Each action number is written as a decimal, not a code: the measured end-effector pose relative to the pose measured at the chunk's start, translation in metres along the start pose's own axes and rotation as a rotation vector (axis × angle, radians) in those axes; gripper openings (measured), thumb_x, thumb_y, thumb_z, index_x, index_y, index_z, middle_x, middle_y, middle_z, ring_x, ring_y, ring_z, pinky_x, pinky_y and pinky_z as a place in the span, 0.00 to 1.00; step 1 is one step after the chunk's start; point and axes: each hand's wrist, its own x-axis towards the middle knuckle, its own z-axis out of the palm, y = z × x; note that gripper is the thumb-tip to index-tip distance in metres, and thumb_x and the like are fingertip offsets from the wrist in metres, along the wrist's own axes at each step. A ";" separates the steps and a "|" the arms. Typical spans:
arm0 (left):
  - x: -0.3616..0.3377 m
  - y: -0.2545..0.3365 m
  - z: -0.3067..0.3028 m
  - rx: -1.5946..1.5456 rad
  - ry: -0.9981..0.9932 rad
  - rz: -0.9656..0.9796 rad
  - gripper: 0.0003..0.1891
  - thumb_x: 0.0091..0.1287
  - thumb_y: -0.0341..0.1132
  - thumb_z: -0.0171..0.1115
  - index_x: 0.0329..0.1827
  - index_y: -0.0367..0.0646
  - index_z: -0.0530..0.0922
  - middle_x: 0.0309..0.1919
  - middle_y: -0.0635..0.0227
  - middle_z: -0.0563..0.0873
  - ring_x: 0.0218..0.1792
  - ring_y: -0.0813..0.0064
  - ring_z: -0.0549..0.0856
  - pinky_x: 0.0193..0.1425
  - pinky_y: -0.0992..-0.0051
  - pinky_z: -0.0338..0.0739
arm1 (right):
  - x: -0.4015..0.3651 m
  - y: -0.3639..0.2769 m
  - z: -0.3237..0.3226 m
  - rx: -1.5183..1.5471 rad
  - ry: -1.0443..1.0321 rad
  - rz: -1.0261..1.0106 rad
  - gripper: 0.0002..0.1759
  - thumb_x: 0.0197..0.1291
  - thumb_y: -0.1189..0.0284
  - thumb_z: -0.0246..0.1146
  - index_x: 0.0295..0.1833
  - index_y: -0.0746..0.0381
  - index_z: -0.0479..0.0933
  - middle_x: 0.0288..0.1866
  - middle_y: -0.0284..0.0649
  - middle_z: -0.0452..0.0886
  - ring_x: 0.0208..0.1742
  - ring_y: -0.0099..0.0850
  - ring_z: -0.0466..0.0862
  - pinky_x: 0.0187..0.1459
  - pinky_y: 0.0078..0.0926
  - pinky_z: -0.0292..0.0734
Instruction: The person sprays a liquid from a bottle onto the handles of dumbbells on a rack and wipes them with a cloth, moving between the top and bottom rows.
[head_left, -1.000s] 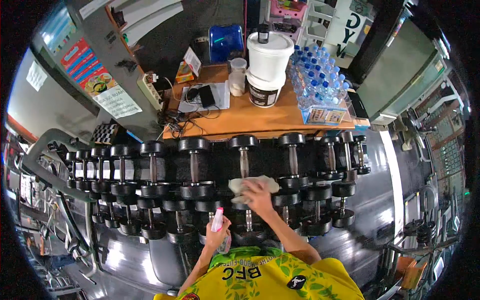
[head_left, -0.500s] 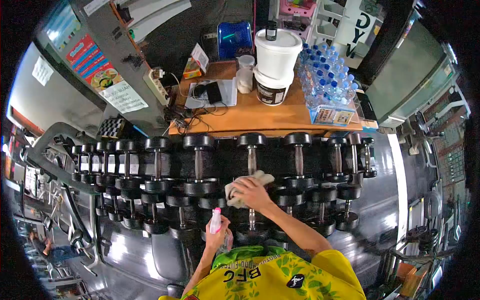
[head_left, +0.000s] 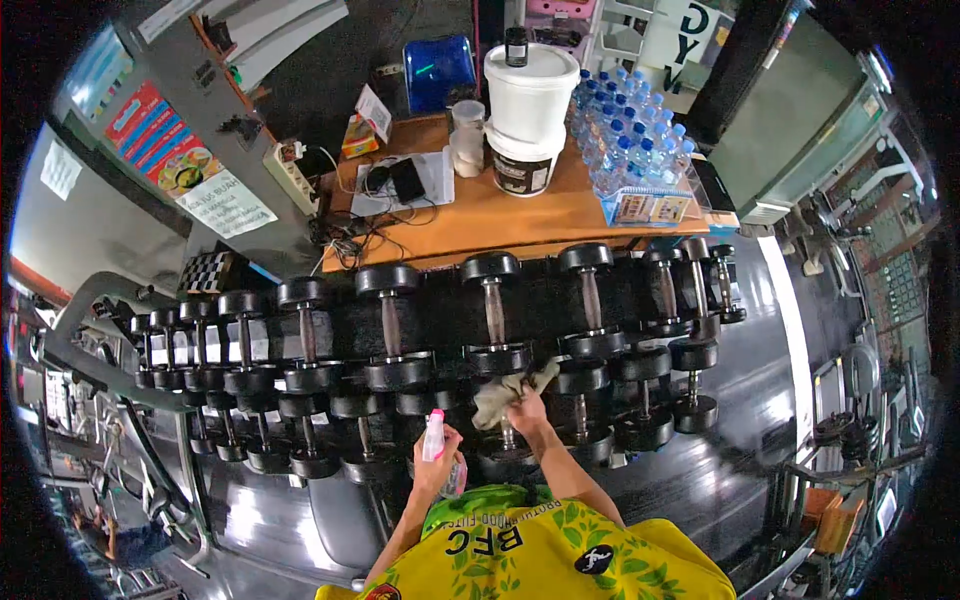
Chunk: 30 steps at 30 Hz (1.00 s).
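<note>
My left hand is wrapped round a clear spray bottle with a pink and white nozzle, held upright at the front of the rack. To its right, my right hand grips a beige cloth, bunched up with one end sticking out. The cloth is over the lower row, just below the near head of an upper-row dumbbell, and covers part of a lower dumbbell. More black dumbbells with metal handles stand in two rows on both sides.
Behind the rack, a wooden table holds stacked white buckets, water bottles, a calendar, a jar and cables. A blue chair stands beyond. A grey machine frame is at the left.
My right hand and the cloth have moved down and slightly right, off the upper dumbbell toward the lower row. My left hand still holds the spray bottle. The view has shifted slightly.
</note>
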 end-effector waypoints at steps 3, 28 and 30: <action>0.002 0.001 -0.008 0.035 -0.022 -0.004 0.03 0.62 0.25 0.60 0.36 0.37 0.74 0.27 0.67 0.79 0.19 0.79 0.79 0.22 0.79 0.73 | -0.008 -0.001 0.038 0.103 0.159 0.049 0.11 0.69 0.67 0.49 0.50 0.59 0.71 0.39 0.35 0.75 0.40 0.30 0.75 0.43 0.33 0.75; 0.009 0.008 -0.046 0.060 -0.140 0.052 0.03 0.62 0.25 0.59 0.35 0.36 0.74 0.24 0.69 0.78 0.19 0.81 0.79 0.22 0.80 0.72 | 0.012 0.083 0.059 0.470 -0.034 0.146 0.07 0.63 0.77 0.50 0.41 0.62 0.74 0.39 0.40 0.80 0.39 0.31 0.81 0.39 0.28 0.82; 0.007 0.010 -0.047 0.080 -0.132 0.042 0.03 0.63 0.25 0.58 0.35 0.36 0.73 0.24 0.69 0.78 0.19 0.81 0.79 0.23 0.80 0.72 | 0.008 0.064 0.075 0.439 0.036 0.094 0.06 0.62 0.75 0.56 0.44 0.63 0.73 0.43 0.37 0.80 0.43 0.29 0.80 0.40 0.29 0.82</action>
